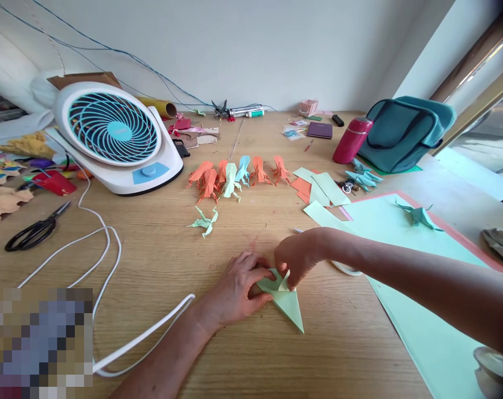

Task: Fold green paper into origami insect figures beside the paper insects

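Note:
A pale green folded paper (289, 310) lies on the wooden table, one long point aimed toward me. My left hand (239, 285) holds its left side, with thumb and fingers pressed on the paper. From the right, my right hand (300, 256) reaches over and pinches a small raised flap near the paper's upper edge. The right fingertips are partly hidden. Beyond my hands, a light green origami figure (204, 223) rests alone. Several more stand behind it, among them an orange origami figure (207, 184) and a blue one (243, 169).
A white fan (120, 131) stands at left, its white cable (110, 244) looping toward me. Black scissors (37, 228) lie nearby. Green paper sheets (417, 316) spread at right, below loose paper pieces (330, 187), a pink bottle (352, 141) and a teal bag (401, 136).

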Demonstrator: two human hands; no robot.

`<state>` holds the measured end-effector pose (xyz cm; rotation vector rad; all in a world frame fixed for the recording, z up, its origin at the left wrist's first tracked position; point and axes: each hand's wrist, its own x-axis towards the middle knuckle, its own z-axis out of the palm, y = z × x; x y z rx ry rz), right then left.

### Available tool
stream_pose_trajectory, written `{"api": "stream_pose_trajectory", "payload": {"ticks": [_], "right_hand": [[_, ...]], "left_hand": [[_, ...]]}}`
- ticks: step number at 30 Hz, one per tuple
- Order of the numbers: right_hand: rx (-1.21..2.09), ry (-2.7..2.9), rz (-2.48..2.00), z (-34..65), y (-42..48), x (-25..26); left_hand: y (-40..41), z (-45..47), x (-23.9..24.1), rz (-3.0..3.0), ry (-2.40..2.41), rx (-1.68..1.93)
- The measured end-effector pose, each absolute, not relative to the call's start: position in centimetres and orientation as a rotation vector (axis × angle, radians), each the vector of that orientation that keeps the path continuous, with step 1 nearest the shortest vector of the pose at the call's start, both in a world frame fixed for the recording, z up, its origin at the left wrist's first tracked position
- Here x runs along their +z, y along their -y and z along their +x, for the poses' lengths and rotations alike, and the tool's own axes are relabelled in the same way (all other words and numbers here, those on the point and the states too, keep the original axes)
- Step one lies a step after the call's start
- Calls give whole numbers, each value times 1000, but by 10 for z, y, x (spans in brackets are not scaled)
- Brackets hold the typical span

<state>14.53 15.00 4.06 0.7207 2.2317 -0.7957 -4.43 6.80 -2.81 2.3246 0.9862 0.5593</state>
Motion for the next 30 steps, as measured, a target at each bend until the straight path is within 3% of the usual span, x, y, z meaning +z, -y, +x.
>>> {"api": "stream_pose_trajectory", "payload": {"ticks": [13,30], "right_hand": [[-772,-2480,1095,195,-124,41],[-446,-2775,1057,166,-68,41]], "left_hand": [[-71,-38,-35,2328,-1043,638],[-56,-32,-32,2527,-1072,629]]}}
